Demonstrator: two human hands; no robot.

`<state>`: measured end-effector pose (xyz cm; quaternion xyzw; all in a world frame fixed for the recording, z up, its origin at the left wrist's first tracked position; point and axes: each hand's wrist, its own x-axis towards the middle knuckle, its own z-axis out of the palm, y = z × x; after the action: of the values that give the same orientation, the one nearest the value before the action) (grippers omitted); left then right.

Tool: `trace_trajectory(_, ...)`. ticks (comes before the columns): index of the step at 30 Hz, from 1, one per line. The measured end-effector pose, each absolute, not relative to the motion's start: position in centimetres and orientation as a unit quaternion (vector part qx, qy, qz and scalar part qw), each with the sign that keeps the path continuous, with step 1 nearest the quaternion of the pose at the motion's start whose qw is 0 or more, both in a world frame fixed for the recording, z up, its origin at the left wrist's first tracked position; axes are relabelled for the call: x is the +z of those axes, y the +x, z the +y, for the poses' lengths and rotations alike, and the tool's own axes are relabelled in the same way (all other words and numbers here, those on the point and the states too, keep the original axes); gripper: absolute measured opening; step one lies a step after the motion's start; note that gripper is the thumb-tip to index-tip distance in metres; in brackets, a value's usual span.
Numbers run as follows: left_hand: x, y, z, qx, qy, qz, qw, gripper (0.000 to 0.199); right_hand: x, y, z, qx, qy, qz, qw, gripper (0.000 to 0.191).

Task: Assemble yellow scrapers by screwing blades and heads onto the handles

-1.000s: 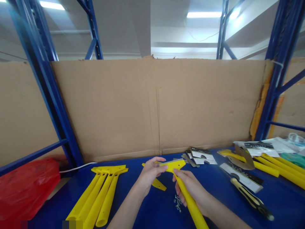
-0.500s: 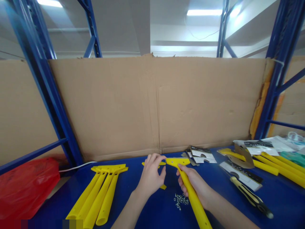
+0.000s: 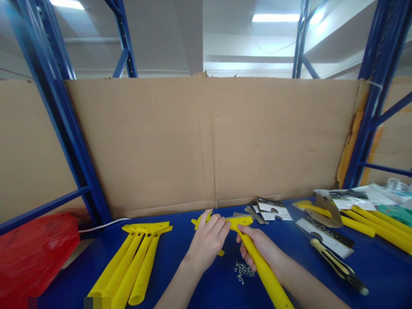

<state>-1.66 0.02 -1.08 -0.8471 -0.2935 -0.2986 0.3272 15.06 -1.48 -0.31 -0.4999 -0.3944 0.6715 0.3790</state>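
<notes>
My right hand (image 3: 257,246) is wrapped round the handle of a yellow T-shaped tool (image 3: 265,268), whose flat head points away from me. Curled at the left end of that head, my left hand (image 3: 207,240) has its fingers pressed together; what they grip is hidden. Small yellow pieces (image 3: 195,222) show beside and behind its fingers, and another yellow piece (image 3: 220,252) lies just under it. A loose pile of small metal screws (image 3: 243,271) rests on the blue table (image 3: 180,266), below the yellow handle's left side.
Several yellow T-shaped tools (image 3: 141,262) lie together at left, near a red plastic bag (image 3: 38,253). Printed cards (image 3: 273,209) lie behind my right hand. A screwdriver (image 3: 337,264), more yellow handles (image 3: 383,225) and packaging are at right. Cardboard (image 3: 161,141) stands behind.
My left hand has shifted slightly right, its fingers now folded over toward the tool's head. The tool's head has tilted and moved a little left and nearer to me.
</notes>
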Motion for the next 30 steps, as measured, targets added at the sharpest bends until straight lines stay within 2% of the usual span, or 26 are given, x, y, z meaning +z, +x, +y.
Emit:
trace_trajectory(7,-1.4,-1.3,0.1,-0.337,-0.835,-0.292,0.323,0.023,-0.8,15.9,-0.4,0.733,-0.440,-0.395,0.336,0.046)
trace_trajectory(9,-1.6,-1.1,0.3,-0.361,-0.827,-0.311,0.298,0.022,-0.6,15.9,-0.9,0.736,-0.407,-0.389,0.375,0.049)
trace_trajectory(10,-1.8,-1.0,0.4,-0.376,-0.823,-0.325,0.276,0.020,-0.4,15.9,-1.2,0.727,-0.380,-0.386,0.421,0.045)
trace_trajectory(11,-2.0,-0.8,0.5,-0.393,-0.816,-0.344,0.248,0.018,-0.1,15.9,-1.5,0.714,-0.371,-0.379,0.457,0.043)
trace_trajectory(15,-2.6,-0.1,0.8,-0.450,-0.774,-0.434,0.102,0.013,0.9,15.8,-2.0,0.685,-0.436,-0.348,0.468,0.041)
trace_trajectory(21,-3.4,0.6,1.6,-0.558,-0.640,-0.485,-0.211,0.015,0.1,15.9,-1.1,0.579,-0.505,-0.433,0.472,0.032)
trace_trajectory(25,-3.6,0.3,2.2,-0.576,-0.571,-0.459,-0.363,0.021,-0.5,16.0,-1.1,0.459,-0.513,-0.599,0.410,0.025)
trace_trajectory(30,-3.6,-0.1,2.4,-0.576,-0.542,-0.455,-0.410,0.027,-0.2,16.5,-2.2,0.339,-0.480,-0.757,0.287,0.018)
